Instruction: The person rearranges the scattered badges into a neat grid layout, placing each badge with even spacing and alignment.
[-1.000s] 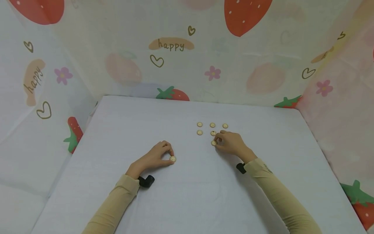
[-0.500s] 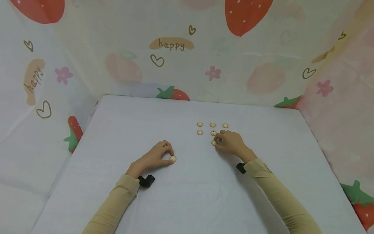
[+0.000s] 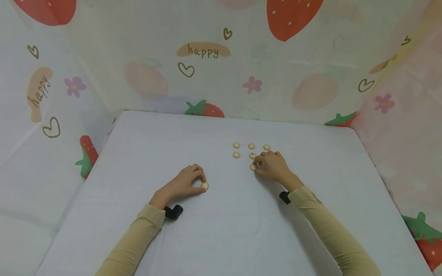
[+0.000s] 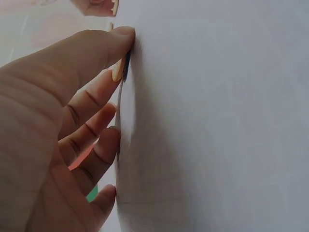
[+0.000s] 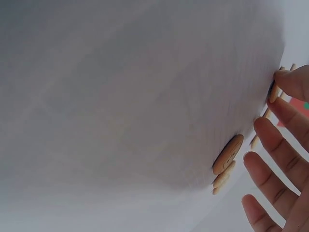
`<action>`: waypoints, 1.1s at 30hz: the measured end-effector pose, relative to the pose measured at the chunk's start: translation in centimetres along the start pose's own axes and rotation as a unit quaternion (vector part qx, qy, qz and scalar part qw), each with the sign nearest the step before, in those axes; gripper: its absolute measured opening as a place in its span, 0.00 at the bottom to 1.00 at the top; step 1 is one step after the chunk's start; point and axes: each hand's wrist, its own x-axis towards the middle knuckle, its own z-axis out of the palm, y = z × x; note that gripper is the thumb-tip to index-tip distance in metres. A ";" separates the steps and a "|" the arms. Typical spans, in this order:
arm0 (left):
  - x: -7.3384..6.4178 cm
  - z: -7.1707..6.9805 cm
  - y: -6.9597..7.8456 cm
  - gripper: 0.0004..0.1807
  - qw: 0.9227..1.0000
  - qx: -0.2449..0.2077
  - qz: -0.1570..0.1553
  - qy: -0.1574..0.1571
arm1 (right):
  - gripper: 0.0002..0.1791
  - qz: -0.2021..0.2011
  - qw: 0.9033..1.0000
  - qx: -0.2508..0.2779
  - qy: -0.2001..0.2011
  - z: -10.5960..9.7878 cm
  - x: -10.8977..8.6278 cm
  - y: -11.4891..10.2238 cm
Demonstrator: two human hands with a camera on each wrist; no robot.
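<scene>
My left hand (image 3: 182, 181) pinches a small round wooden disc (image 3: 205, 186) between thumb and index finger, low over the white tabletop. In the left wrist view this disc (image 4: 118, 70) shows edge-on, its underside dark, with the other fingers spread beside it. To the right, my right hand (image 3: 274, 167) holds a similar disc (image 3: 253, 167) by thumb and fingertip, just below the middle column of discs. The right wrist view has that disc (image 5: 274, 90) at the fingertips. Another disc with a drawn face (image 5: 228, 154) lies near the spread fingers; the hand hides it in the head view.
Pale discs lie in rows beyond my right hand: a back row with a left disc (image 3: 236, 145), a middle one (image 3: 251, 146) and a right one (image 3: 266, 147), then a nearer row starting at another disc (image 3: 236, 155). A strawberry-printed curtain (image 3: 207, 84) encloses the table (image 3: 214, 237).
Both hands stay in place with their discs. My right hand's outer fingers have lifted and spread slightly. The head view has shifted a little.
</scene>
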 end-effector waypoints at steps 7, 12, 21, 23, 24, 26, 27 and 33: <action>0.5 -0.2 0.6 0.12 0.999 0.050 -0.005 0.004 | 0.10 0.009 1.000 -0.006 0.006 0.0 0.0 0.0; 1.1 -0.2 1.0 0.12 0.996 0.084 -0.021 0.004 | 0.10 0.011 1.000 -0.011 0.010 -0.1 0.0 0.0; 2.4 -0.3 2.2 0.11 0.996 0.076 -0.048 0.000 | 0.11 0.013 1.000 -0.015 0.008 0.0 -0.2 -0.2; 2.9 -0.3 2.4 0.11 0.996 0.071 -0.054 -0.002 | 0.10 0.015 1.000 -0.015 0.011 0.1 -0.2 -0.1; 3.1 -0.2 2.6 0.11 0.996 0.070 -0.056 -0.002 | 0.10 0.016 1.000 -0.014 0.012 0.1 -0.3 -0.1; 3.5 -0.2 2.8 0.11 0.996 0.070 -0.060 -0.003 | 0.10 0.018 1.000 -0.015 0.013 0.2 -0.3 -0.1; 3.8 -0.2 3.0 0.12 0.996 0.069 -0.059 -0.003 | 0.10 0.018 1.000 -0.015 0.013 0.2 -0.3 -0.1; 5.4 0.2 3.6 0.12 0.996 0.068 -0.058 -0.006 | 0.09 0.022 1.000 -0.011 0.014 0.2 -0.4 -0.2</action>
